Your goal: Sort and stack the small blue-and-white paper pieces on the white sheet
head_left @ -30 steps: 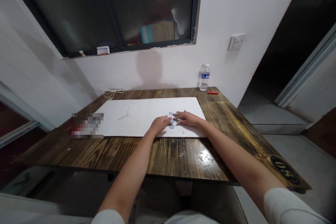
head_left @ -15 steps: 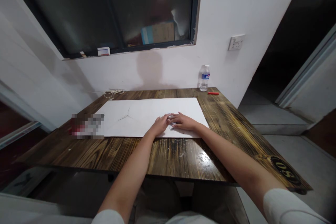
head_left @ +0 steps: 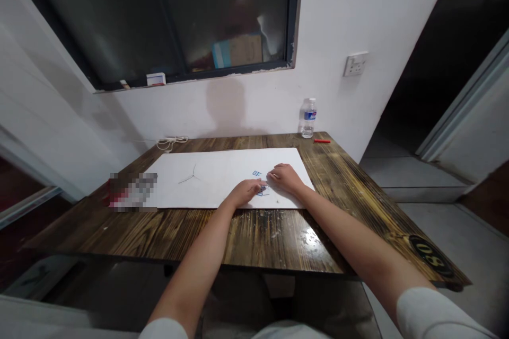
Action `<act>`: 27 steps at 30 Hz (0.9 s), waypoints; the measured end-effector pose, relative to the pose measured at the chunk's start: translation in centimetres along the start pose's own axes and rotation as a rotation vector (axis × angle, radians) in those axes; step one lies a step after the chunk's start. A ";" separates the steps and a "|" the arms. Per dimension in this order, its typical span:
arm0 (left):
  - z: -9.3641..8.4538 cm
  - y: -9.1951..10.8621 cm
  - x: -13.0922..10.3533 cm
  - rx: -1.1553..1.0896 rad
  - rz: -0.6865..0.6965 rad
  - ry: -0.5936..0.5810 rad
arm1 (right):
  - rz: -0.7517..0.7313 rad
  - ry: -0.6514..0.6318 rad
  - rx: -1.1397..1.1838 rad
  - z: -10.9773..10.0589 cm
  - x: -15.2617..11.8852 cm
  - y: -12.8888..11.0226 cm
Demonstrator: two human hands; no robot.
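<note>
A white board (head_left: 222, 169) lies flat on the wooden table. Blue marks (head_left: 256, 174) show on its right part, between and below my hands. My left hand (head_left: 247, 190) rests at the board's front edge, its fingers bent toward the marks; what they hold, if anything, is too small to name. To the right and slightly farther back, my right hand (head_left: 284, 176) is closed with its fingertips together over the board, and anything between them is hidden. Thin dark twig-like lines (head_left: 193, 175) are on the left half of the board.
On the dark wooden table (head_left: 178, 233) a water bottle (head_left: 309, 119) and a red pen-like item (head_left: 322, 141) stand and lie at the back right. A white cable (head_left: 172, 142) is at the back left. A blurred item (head_left: 133, 190) sits at the left.
My hands have moved apart from overlapping; the right one has drawn its fingers together and shifted slightly right. The blue marks are more exposed now.
</note>
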State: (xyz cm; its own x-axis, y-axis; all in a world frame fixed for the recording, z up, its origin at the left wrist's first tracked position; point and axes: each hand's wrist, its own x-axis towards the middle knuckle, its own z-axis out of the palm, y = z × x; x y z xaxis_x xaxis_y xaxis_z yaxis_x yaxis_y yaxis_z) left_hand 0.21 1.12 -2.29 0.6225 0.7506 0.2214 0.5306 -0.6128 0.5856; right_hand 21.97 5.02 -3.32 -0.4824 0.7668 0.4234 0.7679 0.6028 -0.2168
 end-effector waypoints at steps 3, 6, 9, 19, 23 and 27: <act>0.0 0.3 0.0 0.088 -0.051 0.055 | 0.045 0.083 0.027 0.0 0.1 0.0; -0.3 0.5 -0.1 0.215 -0.234 0.182 | 0.042 0.143 0.092 0.0 0.1 0.1; -0.7 0.5 -0.2 0.278 -0.406 0.255 | -0.029 0.105 0.199 -0.1 0.0 0.0; -0.1 -0.8 -0.2 0.417 -0.399 0.243 | -0.347 -0.271 0.303 0.7 0.0 -1.0; -0.3 -0.1 0.0 0.316 -0.193 0.143 | -0.103 -0.189 0.120 1.3 -0.1 -0.8; -0.1 0.5 0.0 0.381 -0.117 0.021 | -0.039 -0.154 0.109 1.2 -0.1 -0.6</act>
State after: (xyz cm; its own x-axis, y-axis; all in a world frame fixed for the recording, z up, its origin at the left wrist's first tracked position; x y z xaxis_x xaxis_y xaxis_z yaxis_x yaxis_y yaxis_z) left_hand 0.42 0.86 -1.90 0.5356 0.8231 0.1888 0.7748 -0.5679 0.2779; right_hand 21.05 4.78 -4.28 -0.5760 0.7621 0.2956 0.7014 0.6465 -0.3000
